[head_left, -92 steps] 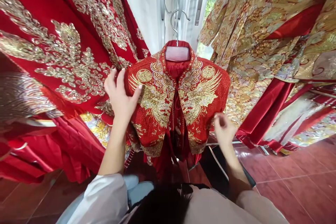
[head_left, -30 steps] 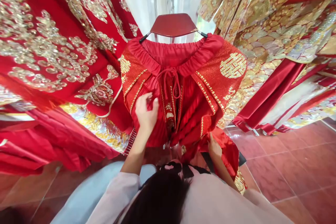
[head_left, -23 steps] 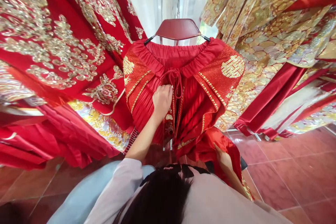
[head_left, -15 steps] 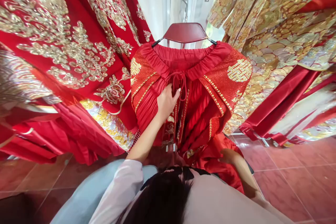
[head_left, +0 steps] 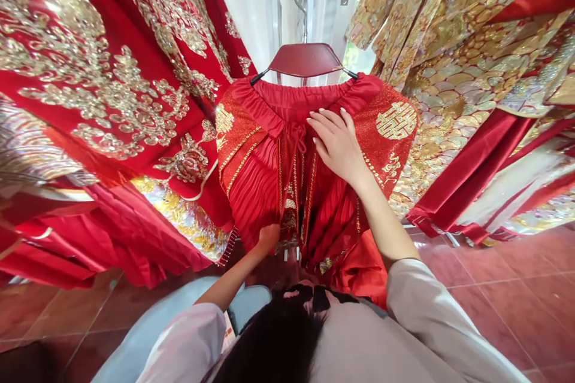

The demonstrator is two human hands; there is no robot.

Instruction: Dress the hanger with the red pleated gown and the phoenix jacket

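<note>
Right grip has risen onto the red skirt near its bow.

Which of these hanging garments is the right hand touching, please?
The pleated red skirt on the dark red hanger; the right hand touches no other.

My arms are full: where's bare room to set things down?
Bare tiled floor shows at right, between the hanging garments and right sleeve, and at lower left, between the red fabric and blue trousers. The middle is crowded: left hand and right hand are at the pleated garment.
</note>
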